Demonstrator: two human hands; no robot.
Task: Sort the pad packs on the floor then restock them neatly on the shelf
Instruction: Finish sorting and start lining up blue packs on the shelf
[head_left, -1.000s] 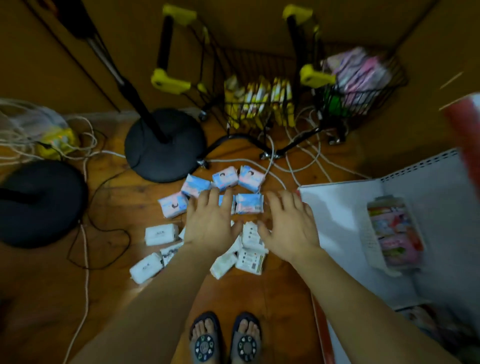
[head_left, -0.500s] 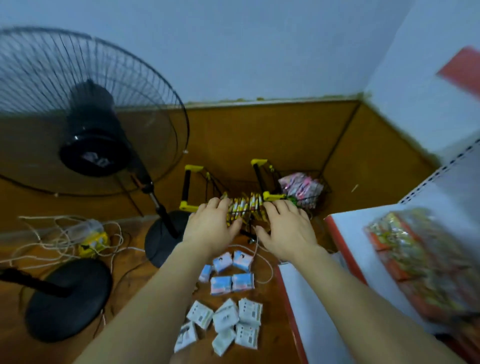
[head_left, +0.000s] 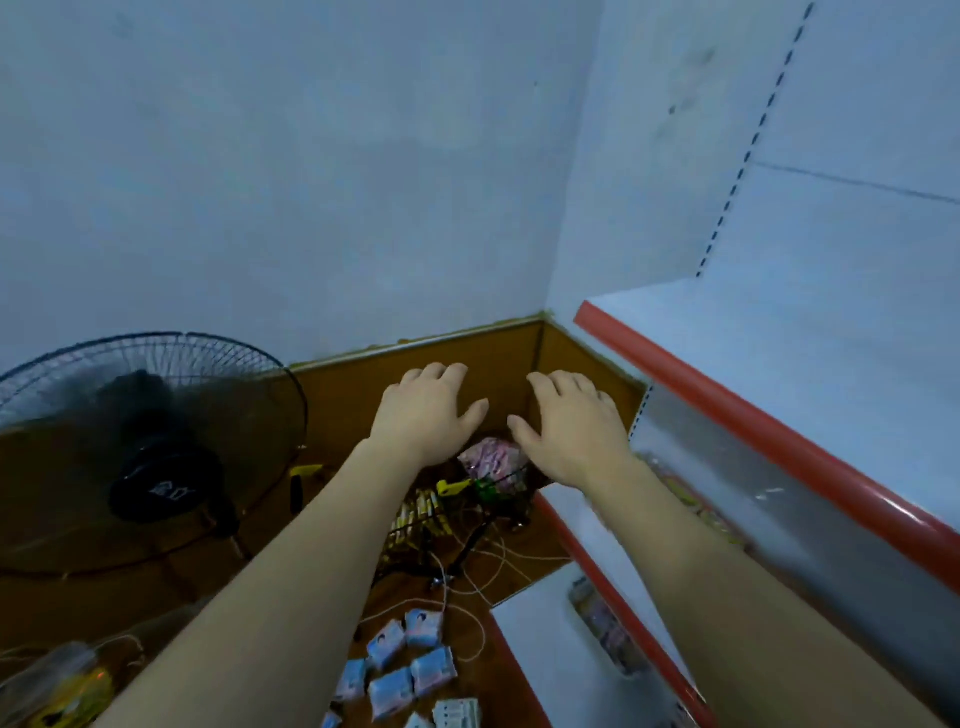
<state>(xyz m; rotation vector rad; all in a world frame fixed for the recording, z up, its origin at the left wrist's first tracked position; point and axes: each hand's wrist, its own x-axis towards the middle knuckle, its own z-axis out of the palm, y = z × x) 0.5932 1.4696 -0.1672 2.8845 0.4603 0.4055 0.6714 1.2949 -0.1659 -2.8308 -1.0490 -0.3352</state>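
At centre, the left hand (head_left: 426, 410) and right hand (head_left: 571, 431) hang side by side, fingers loosely spread, grasping nothing. Pad packs (head_left: 402, 662) lie on the floor (head_left: 524, 551) at six o'clock; their print is unreadable. Red-edged shelf (head_left: 779, 431) at three o'clock.
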